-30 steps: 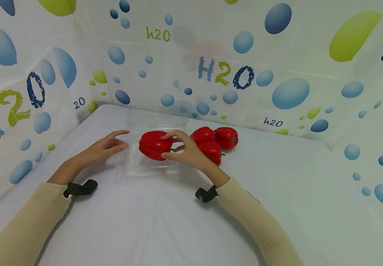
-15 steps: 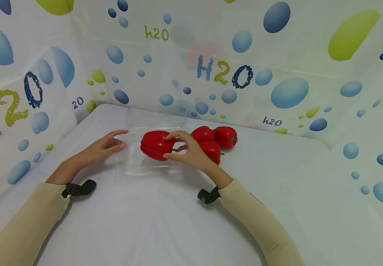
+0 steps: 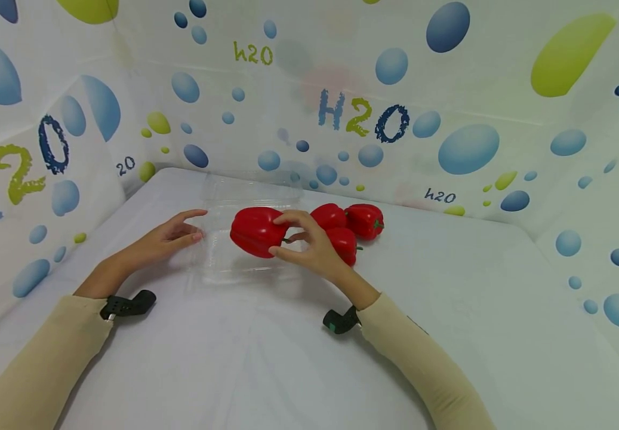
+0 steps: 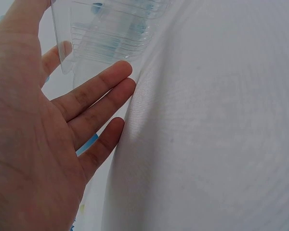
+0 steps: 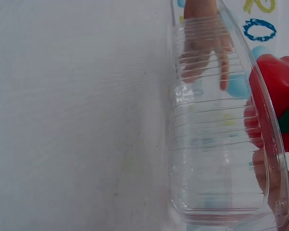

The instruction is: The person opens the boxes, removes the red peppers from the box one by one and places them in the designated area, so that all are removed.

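**Pepper held over the clear tray**

While the right hand (image 3: 309,245) curls thumb and fingers round a red pepper (image 3: 255,232) above the clear plastic container (image 3: 223,263) near the table's far edge, the left hand (image 3: 166,239) rests straight-fingered, relaxed, against the container's left wall. Three peppers (image 3: 352,227) lie just beside.

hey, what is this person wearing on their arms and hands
Both arms are covered by long beige sleeves that end at the wrists. A small black camera mount sits at each cuff; the one at the right wrist shows a green spot, the one at the left wrist is plain black. The left hand and right hand are bare: no gloves, no rings visible.
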Action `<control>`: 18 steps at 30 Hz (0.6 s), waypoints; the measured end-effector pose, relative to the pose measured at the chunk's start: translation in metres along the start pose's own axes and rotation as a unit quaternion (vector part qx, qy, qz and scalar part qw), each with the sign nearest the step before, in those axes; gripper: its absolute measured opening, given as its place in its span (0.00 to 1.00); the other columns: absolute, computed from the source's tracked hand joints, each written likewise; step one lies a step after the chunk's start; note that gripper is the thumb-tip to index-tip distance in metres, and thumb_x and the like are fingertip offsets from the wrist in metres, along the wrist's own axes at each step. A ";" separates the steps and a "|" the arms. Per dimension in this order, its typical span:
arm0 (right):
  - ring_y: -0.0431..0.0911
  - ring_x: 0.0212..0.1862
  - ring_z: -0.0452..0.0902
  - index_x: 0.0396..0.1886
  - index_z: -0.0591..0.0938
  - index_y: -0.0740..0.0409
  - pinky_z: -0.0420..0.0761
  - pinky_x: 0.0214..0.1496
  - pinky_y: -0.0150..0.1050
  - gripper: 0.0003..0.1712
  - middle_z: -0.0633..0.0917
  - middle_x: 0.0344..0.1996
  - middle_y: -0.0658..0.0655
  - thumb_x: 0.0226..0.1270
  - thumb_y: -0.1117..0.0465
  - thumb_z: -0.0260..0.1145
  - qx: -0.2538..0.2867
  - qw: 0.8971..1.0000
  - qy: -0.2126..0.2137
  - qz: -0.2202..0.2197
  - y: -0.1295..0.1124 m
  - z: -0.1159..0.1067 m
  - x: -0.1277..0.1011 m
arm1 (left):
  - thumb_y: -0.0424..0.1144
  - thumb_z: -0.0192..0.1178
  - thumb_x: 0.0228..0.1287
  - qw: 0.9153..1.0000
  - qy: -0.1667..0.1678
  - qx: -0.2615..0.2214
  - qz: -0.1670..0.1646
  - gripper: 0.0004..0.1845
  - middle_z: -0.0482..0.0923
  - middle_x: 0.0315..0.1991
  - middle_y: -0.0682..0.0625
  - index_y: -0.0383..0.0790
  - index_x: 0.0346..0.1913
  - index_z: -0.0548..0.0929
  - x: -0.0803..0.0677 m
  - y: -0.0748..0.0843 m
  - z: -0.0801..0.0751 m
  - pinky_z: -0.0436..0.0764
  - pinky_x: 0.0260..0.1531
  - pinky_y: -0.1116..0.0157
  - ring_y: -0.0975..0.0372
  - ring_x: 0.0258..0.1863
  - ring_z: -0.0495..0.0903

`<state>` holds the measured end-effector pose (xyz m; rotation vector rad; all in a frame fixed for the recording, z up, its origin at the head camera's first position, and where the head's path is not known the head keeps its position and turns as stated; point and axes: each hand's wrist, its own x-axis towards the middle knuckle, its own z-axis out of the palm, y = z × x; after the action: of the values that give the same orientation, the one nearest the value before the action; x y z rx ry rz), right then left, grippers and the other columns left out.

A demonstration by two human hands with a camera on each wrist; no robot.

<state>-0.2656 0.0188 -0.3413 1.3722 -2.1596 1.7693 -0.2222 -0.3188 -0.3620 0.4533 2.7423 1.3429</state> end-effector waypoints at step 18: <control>0.52 0.56 0.73 0.56 0.73 0.67 0.83 0.46 0.53 0.28 0.74 0.58 0.67 0.54 0.73 0.71 0.025 0.997 0.037 -0.056 0.013 -0.008 -0.009 | 0.41 0.51 0.75 1.000 -0.002 0.004 -0.005 0.31 0.75 0.57 0.34 0.41 0.75 0.54 0.000 0.001 0.000 0.71 0.58 0.42 0.56 0.54 0.75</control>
<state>-0.2718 0.0305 -0.3530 1.3866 -1.9732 1.8146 -0.2218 -0.3187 -0.3613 0.4406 2.7428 1.3286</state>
